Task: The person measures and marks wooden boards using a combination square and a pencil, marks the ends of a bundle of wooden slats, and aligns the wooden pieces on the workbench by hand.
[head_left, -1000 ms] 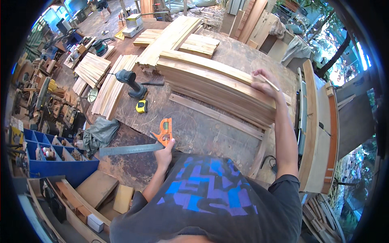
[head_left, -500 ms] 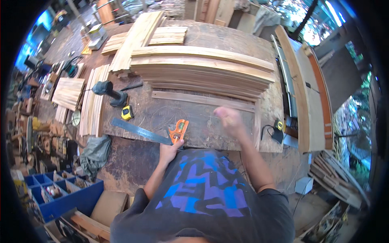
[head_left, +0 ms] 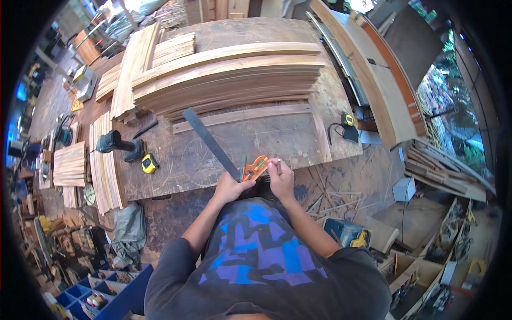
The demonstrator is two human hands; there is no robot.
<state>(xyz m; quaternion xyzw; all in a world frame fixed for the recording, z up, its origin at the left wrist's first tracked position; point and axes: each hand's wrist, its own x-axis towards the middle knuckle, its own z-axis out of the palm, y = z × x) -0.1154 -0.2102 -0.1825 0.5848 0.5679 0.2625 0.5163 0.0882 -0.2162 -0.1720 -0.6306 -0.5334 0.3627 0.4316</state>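
Note:
My left hand [head_left: 233,186] is closed on the combination square at the workbench's front edge. Its orange head [head_left: 250,170] has a green level vial, and its steel blade [head_left: 208,140] angles away toward the back left. My right hand [head_left: 281,178] is at the head's right end, fingers closed around a slim pencil [head_left: 278,166]; whether they also grip the head is unclear. Beyond the blade lie long stacked boards [head_left: 224,74] and a narrow strip [head_left: 245,116]. A drill [head_left: 118,144] and a yellow tape measure [head_left: 149,164] rest to the left.
The worn bench [head_left: 245,141] also carries shorter slat stacks [head_left: 69,165] and, at its right edge, another tape measure [head_left: 349,125]. Large panels [head_left: 373,80] stand along the right side. A blue divided bin [head_left: 120,290] and a cluttered crate [head_left: 410,269] flank me below.
My right hand has come down from the board stack to the square's head. The square's blade has swung from pointing left to pointing away, and the view has shifted.

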